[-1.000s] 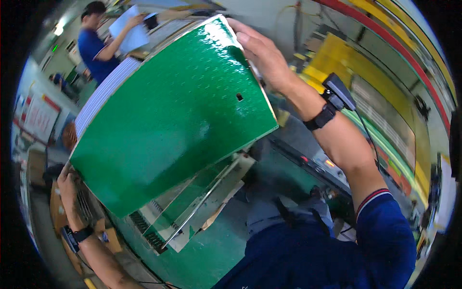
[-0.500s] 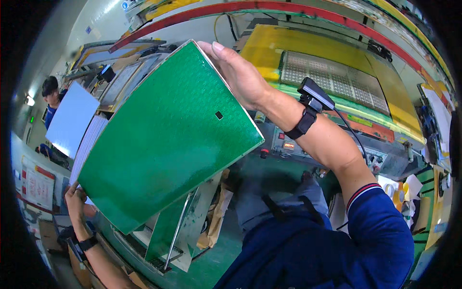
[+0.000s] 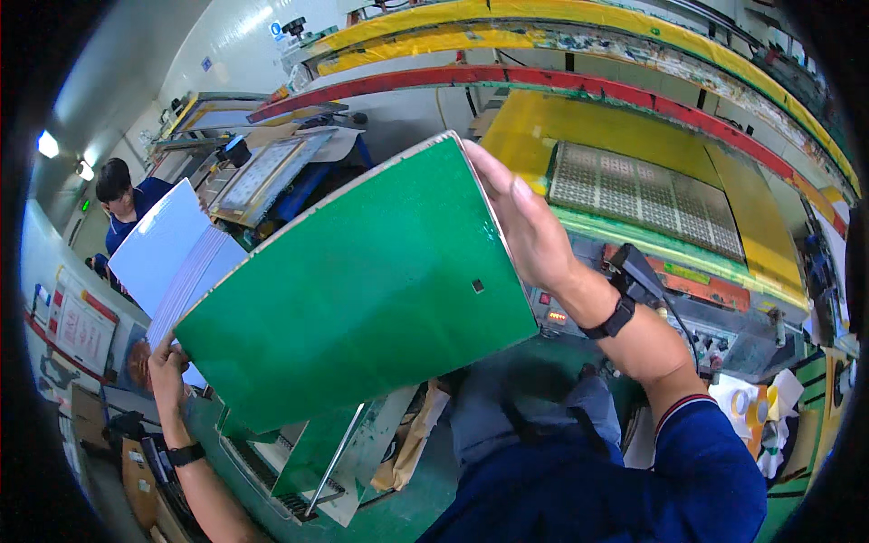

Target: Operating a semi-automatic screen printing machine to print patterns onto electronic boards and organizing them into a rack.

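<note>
A large rectangular green panel (image 3: 362,290) with a glossy face and one small dark mark near its right edge is held up tilted in front of me. My left hand (image 3: 166,373) pinches its left corner, thumb and fingers closed there. Along the upper right edge lies my right hand (image 3: 532,226), its palm against the rim and its fingers running partly behind the panel, where they are hidden. Beneath the panel stands a rack (image 3: 281,475) with slotted rails and a metal rod, holding another upright green panel (image 3: 312,452).
On the right is a printing machine with a yellow-bordered screen (image 3: 769,235), a patterned metal plate (image 3: 647,199) and a red bar (image 3: 579,81) across it. White sheets (image 3: 167,240) fan out at left, near a co-worker (image 3: 131,204). Tape rolls (image 3: 756,407) lie at far right.
The panel and both my hands have shifted right and slightly down in the picture, and the panel is turned a little flatter. My view has moved too, showing more of the machine's top.
</note>
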Action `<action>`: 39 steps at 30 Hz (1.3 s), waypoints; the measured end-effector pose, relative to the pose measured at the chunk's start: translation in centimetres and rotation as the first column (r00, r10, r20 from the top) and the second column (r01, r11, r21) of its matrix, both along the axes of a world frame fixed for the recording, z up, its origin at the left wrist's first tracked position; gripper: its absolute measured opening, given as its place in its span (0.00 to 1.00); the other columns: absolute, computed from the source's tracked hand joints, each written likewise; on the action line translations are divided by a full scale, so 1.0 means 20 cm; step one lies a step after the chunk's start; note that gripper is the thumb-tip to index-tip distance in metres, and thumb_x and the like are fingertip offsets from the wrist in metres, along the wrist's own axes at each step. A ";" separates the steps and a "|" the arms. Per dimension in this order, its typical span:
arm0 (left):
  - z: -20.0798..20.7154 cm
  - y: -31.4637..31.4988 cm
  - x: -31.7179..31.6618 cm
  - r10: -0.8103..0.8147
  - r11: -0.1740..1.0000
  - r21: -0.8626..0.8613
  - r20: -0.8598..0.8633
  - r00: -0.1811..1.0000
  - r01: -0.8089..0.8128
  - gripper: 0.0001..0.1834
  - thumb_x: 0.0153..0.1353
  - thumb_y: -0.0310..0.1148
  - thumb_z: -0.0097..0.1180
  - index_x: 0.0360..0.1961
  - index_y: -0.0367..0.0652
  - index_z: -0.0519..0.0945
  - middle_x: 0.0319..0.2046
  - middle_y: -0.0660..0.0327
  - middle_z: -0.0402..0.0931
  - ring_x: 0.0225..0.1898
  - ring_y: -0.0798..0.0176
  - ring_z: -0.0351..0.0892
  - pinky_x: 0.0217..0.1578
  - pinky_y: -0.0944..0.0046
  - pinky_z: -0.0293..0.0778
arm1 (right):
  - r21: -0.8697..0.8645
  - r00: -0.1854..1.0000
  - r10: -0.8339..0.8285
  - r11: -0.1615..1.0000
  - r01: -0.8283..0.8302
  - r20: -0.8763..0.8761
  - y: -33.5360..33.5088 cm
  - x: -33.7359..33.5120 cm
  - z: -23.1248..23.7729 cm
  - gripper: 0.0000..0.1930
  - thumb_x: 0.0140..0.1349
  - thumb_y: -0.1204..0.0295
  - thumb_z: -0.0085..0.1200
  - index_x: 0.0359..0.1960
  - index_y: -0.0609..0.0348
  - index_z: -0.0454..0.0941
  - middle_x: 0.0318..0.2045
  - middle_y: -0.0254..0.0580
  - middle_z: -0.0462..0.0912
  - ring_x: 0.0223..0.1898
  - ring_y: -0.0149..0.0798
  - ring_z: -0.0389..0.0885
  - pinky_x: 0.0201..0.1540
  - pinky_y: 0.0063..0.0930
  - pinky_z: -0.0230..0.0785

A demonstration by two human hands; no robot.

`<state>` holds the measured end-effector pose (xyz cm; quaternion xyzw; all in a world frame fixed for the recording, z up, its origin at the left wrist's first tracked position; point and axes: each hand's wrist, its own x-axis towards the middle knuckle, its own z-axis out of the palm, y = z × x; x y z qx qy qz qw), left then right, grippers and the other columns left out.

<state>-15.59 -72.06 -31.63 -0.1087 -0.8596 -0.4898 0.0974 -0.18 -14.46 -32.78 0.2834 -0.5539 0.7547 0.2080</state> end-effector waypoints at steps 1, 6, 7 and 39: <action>-0.01 -0.02 0.01 0.007 1.000 0.003 -0.004 1.000 -0.007 0.26 0.56 0.18 0.42 0.59 0.31 0.72 0.23 0.69 0.68 0.20 0.76 0.60 0.21 0.74 0.57 | 0.003 1.000 0.007 1.000 -0.007 -0.004 -0.01 0.01 -0.02 0.41 0.68 0.45 0.35 0.71 0.65 0.44 0.72 0.48 0.48 0.72 0.44 0.46 0.72 0.37 0.39; -0.04 -0.08 0.04 0.019 1.000 0.020 -0.024 1.000 -0.018 0.26 0.57 0.18 0.41 0.59 0.29 0.71 0.26 0.66 0.70 0.22 0.75 0.64 0.22 0.73 0.60 | -0.063 0.999 0.020 0.998 -0.021 -0.026 -0.02 0.07 -0.06 0.40 0.69 0.50 0.37 0.70 0.72 0.44 0.71 0.53 0.50 0.72 0.44 0.47 0.73 0.35 0.37; -0.04 -0.09 0.04 0.022 1.000 0.019 -0.022 1.000 -0.022 0.26 0.57 0.18 0.41 0.59 0.29 0.71 0.26 0.66 0.70 0.22 0.75 0.64 0.22 0.73 0.60 | -0.064 0.999 0.024 0.998 -0.025 -0.024 -0.02 0.07 -0.06 0.40 0.69 0.50 0.37 0.70 0.72 0.44 0.71 0.53 0.50 0.72 0.44 0.47 0.73 0.35 0.37; 0.16 0.60 0.21 -0.095 0.939 -0.340 -0.112 0.989 0.052 0.18 0.60 0.29 0.47 0.48 0.32 0.81 0.24 0.59 0.80 0.26 0.69 0.77 0.27 0.68 0.73 | -0.211 0.916 -0.116 0.955 0.210 0.385 0.34 0.31 -0.33 0.35 0.71 0.49 0.33 0.66 0.70 0.57 0.65 0.50 0.64 0.66 0.43 0.60 0.68 0.36 0.48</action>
